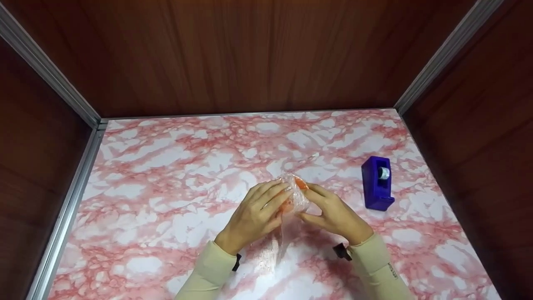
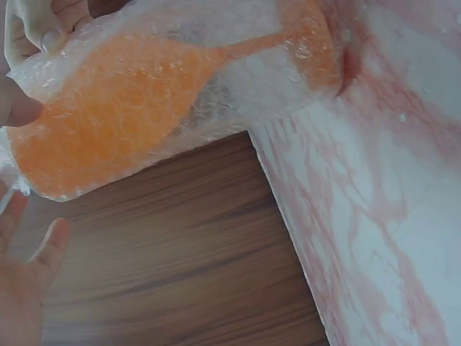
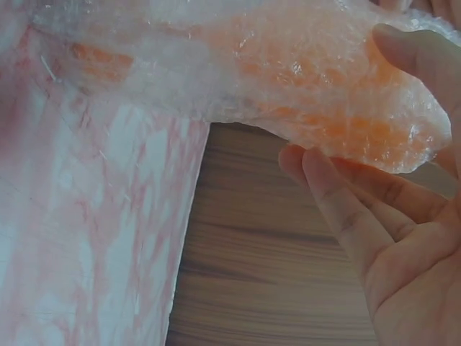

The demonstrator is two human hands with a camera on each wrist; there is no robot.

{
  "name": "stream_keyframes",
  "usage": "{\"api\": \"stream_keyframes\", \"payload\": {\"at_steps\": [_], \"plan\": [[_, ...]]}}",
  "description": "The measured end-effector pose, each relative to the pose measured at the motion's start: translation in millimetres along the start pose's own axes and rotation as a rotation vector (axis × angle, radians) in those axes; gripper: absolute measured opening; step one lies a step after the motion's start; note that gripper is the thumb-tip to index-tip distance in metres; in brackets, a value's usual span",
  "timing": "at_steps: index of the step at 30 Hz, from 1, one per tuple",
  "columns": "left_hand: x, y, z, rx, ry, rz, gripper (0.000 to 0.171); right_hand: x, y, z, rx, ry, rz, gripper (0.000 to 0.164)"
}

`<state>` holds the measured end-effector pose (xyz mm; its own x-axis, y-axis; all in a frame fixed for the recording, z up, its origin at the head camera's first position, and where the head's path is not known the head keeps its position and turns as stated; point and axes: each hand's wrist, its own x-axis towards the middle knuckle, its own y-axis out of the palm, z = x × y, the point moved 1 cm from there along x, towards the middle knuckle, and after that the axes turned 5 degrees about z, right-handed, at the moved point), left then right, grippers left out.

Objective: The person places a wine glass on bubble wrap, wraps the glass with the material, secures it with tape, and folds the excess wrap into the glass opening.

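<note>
An orange wine glass (image 2: 108, 108) is rolled up in clear bubble wrap (image 1: 299, 198); its bowl, thin stem and foot show through in the left wrist view. The foot end is at the marbled tabletop, the bowl end up between the hands. My left hand (image 1: 258, 208) holds the wrapped bowl from the left, fingers laid over it. From the right, my right hand (image 1: 335, 212) grips it, with the thumb (image 3: 410, 50) on one side and fingertips (image 3: 317, 166) at the wrap's edge. A loose translucent flap (image 1: 270, 250) trails towards me below the hands.
A purple tape dispenser (image 1: 377, 183) with a roll of clear tape (image 1: 383, 173) stands to the right of my right hand. Brown wooden panels (image 1: 250, 58) with metal edge rails (image 1: 58, 71) enclose the pink and white marbled table (image 1: 166, 166) at the back and both sides.
</note>
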<state>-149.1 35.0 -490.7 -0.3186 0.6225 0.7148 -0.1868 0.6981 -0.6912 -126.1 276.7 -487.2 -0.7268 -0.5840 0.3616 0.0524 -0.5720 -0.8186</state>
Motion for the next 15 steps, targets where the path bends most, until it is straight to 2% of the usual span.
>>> {"api": "stream_keyframes", "payload": {"at_steps": [7, 15], "plan": [[2.2, 0.3, -2.5, 0.005, -0.065, 0.059, 0.048, -6.7, 2.4, 2.5, -0.069, 0.069, 0.016, 0.065], [2.0, 0.9, -5.0, -0.003, -0.132, 0.126, 0.033, -6.3, 4.7, 7.3, -0.097, 0.084, 0.014, 0.063]]}}
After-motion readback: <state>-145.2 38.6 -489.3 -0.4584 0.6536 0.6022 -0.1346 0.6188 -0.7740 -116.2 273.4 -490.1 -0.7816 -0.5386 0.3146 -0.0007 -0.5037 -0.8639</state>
